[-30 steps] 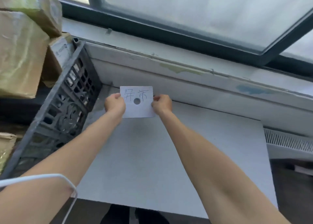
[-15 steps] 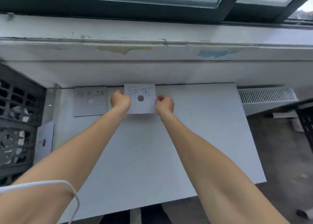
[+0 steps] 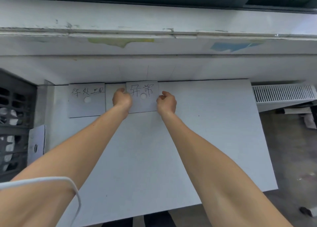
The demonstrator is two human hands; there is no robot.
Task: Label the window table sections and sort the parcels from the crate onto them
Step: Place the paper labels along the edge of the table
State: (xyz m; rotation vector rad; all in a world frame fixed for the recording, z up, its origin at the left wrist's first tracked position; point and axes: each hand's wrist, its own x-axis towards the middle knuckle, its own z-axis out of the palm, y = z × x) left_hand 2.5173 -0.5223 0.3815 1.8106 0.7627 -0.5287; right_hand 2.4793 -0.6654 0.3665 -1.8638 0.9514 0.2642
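so, starting at the table's left edge: the dark crate [image 3: 13, 124] stands just off it. pale shapes show behind its lattice, probably the parcels, though the view doesn't settle that. a spare card [image 3: 36, 146] with a hole leans on edge between the crate and the table [image 3: 188, 149]. at the far left corner the first label card [image 3: 86, 105] lies flat, its top along the far edge and its writing facing you.

next comes your left hand [image 3: 122, 100], fingers curled and pinching the left side of the second label card [image 3: 145, 103]. that card sits about midway along the far edge, flat or nearly so, with a narrow strip of bare table between it and the first card. your right hand [image 3: 167, 102] is curled onto the card's right side. the hands are apart, with the card spanning the gap between them.

the relation that matters: the card lies directly between your hands, reaching a little beyond the knuckles. its written line runs left to right along the far edge, and neither hand is nearer than the other. i read this as the set-down. letting go calls for both sides to drop level, so the card ends up square with the first one. the spare card suggests one more section wants a label, and sorting looks not yet begun. a radiator [image 3: 283, 93] shows past the right edge.
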